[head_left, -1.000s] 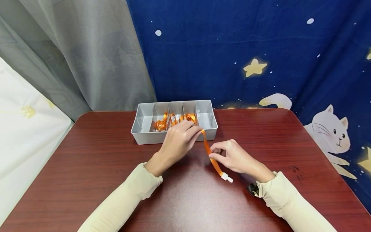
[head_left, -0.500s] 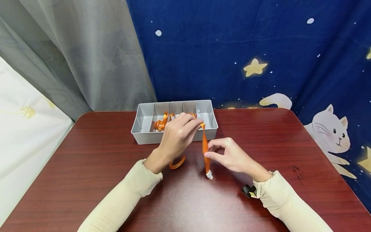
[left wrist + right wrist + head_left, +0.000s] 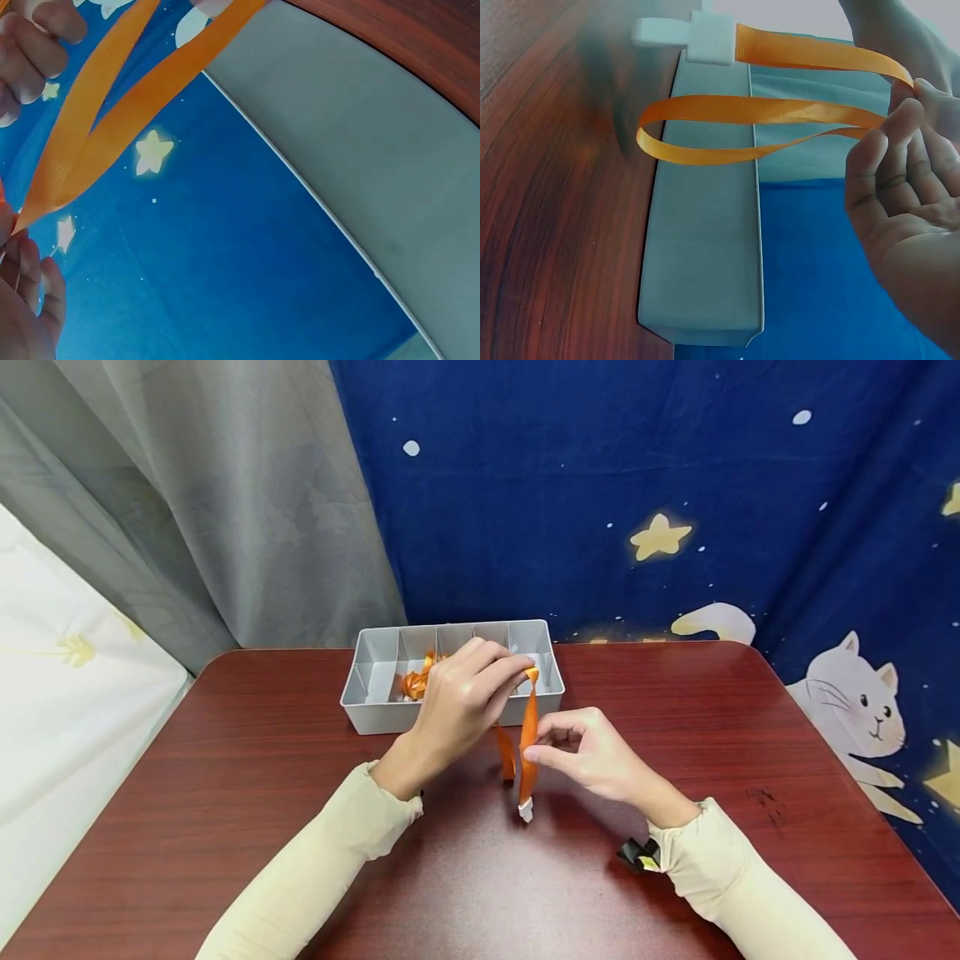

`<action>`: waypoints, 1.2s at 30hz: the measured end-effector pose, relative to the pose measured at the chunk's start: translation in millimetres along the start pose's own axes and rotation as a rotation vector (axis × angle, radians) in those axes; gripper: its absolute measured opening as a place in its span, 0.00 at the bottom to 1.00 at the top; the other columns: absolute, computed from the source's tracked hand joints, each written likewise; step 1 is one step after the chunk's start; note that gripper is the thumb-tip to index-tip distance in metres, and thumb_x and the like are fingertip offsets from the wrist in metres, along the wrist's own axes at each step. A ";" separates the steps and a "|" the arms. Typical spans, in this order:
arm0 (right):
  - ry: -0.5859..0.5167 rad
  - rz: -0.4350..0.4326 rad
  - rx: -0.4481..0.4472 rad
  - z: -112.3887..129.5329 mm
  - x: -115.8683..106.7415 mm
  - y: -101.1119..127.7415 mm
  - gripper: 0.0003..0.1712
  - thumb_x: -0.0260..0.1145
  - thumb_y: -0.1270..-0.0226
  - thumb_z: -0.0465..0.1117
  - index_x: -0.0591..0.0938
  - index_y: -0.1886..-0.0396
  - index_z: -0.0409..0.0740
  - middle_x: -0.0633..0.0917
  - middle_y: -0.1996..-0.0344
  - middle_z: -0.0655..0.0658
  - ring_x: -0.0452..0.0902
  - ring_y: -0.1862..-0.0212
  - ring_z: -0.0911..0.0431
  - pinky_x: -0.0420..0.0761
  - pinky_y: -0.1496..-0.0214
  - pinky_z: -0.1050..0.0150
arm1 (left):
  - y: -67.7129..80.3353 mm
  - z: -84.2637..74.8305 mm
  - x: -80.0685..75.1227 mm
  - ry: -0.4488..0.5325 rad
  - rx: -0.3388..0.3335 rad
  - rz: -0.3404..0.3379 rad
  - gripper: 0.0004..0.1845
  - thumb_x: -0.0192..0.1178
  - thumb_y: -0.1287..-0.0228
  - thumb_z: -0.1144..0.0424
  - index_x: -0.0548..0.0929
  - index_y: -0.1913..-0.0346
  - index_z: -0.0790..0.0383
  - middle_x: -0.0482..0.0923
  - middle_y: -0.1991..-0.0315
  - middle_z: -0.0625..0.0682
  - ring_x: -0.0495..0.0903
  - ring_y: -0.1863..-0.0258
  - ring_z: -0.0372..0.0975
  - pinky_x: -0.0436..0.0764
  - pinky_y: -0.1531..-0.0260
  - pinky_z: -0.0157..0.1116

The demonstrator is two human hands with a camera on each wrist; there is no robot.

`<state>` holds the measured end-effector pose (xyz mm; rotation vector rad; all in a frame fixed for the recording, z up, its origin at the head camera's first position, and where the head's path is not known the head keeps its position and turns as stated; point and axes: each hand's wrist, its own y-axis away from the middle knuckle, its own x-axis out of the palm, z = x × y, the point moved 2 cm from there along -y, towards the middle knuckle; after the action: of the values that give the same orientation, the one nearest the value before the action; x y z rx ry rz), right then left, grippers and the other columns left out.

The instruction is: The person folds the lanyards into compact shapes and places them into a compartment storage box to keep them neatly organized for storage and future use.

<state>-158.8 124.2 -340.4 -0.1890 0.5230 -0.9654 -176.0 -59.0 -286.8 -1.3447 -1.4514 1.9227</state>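
An orange ribbon [image 3: 528, 727] with a white clip [image 3: 526, 812] at its end hangs doubled over the table. My left hand [image 3: 527, 672] pinches its folded top in front of the grey divided tray [image 3: 375, 714]. My right hand [image 3: 534, 752] pinches the hanging strand lower down, just above the clip. In the right wrist view the ribbon [image 3: 780, 112] loops out from my right hand [image 3: 909, 94], with the white clip [image 3: 682, 34] at the top. In the left wrist view two ribbon strands [image 3: 112, 112] meet at my left fingers [image 3: 19, 270]. More ribbon [image 3: 415, 683] lies bunched in the tray.
The dark red wooden table [image 3: 225, 793] has its far edge against a grey curtain [image 3: 225, 510] and a blue star-and-cat cloth [image 3: 675, 510]. A white surface [image 3: 67, 693] lies to the left. The tray's end compartments hold no ribbon.
My left hand has lifted the ribbon up and out of the tray. The strand now hangs vertical and doubled, and the clip end has swung left. My right hand has moved slightly up and left.
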 end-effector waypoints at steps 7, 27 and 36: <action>-0.031 -0.027 0.023 5.2 4.1 -4.7 0.03 0.71 0.40 0.28 0.86 0.70 0.37 0.84 0.78 0.46 0.75 0.77 0.61 0.76 0.75 0.69 | -7.0 -3.0 -0.7 0.059 0.020 -0.021 0.05 0.67 0.36 0.67 0.89 0.60 0.63 0.81 0.70 0.51 0.77 0.70 0.41 0.78 0.72 0.33; -0.238 -0.186 0.138 7.3 12.2 -14.5 0.26 0.71 0.40 0.27 0.75 0.43 0.35 0.83 0.77 0.36 0.69 0.87 0.54 0.72 0.85 0.65 | -15.5 -10.3 -3.3 0.139 0.034 -0.054 0.04 0.66 0.36 0.68 0.89 0.62 0.64 0.83 0.69 0.51 0.78 0.69 0.41 0.79 0.71 0.34; -0.201 -0.153 0.155 9.6 12.9 -18.5 0.16 0.71 0.40 0.27 0.81 0.52 0.30 0.87 0.71 0.42 0.72 0.85 0.52 0.72 0.85 0.66 | -17.7 -13.4 -4.6 0.151 0.047 -0.060 0.03 0.67 0.36 0.68 0.89 0.64 0.63 0.83 0.70 0.50 0.77 0.70 0.41 0.79 0.71 0.33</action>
<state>-161.7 102.4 -329.5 -0.1861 0.2505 -1.1176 -166.6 -48.5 -269.0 -1.3773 -1.3505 1.7662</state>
